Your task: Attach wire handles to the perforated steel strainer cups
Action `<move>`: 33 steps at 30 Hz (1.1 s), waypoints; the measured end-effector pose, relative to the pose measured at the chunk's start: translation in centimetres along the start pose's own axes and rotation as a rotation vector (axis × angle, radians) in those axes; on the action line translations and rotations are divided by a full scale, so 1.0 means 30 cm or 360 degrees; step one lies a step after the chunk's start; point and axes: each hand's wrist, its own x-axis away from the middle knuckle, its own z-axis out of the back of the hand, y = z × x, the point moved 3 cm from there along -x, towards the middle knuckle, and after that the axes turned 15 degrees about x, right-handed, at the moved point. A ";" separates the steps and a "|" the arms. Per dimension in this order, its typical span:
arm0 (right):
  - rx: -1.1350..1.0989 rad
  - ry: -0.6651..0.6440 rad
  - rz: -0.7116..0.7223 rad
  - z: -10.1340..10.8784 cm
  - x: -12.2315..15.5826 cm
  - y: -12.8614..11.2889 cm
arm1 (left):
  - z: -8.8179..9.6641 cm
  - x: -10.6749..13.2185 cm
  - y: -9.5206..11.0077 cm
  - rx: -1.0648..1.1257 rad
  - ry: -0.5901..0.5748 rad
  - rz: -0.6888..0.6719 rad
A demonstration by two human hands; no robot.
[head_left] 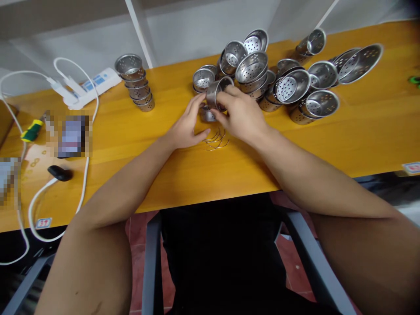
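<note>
A perforated steel cup is tilted in my right hand, whose fingers reach over its rim and into its mouth. My left hand is on the cup's other side, fingers stretched out and thumb apart; its fingertips are at the cup's wall, and whether they press on it I cannot tell. Just below the held cup, another small steel cup shows partly between my hands. Several thin curved metal wires lie on the table under my hands.
Stacked and leaning perforated cups crowd the back and right. A separate cup stack stands at left. A power strip with white cables, a phone, a green-yellow screwdriver handle and a black plug-like piece lie on the yellow table.
</note>
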 end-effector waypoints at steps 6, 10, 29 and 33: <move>-0.0140 -0.0066 0.0061 -0.001 -0.001 -0.042 | -0.001 0.001 -0.026 0.0002 0.0083 0.0091; -0.0212 -0.0165 0.0230 0.018 -0.001 -0.102 | 0.016 -0.009 0.009 -0.0035 0.0216 0.0096; -0.0515 -0.0266 0.0271 0.052 -0.018 -0.087 | 0.051 -0.013 0.023 0.0052 0.0175 -0.0258; -0.0595 -0.0260 0.0178 0.028 -0.020 -0.080 | 0.051 -0.014 0.047 -0.0004 0.0156 -0.0191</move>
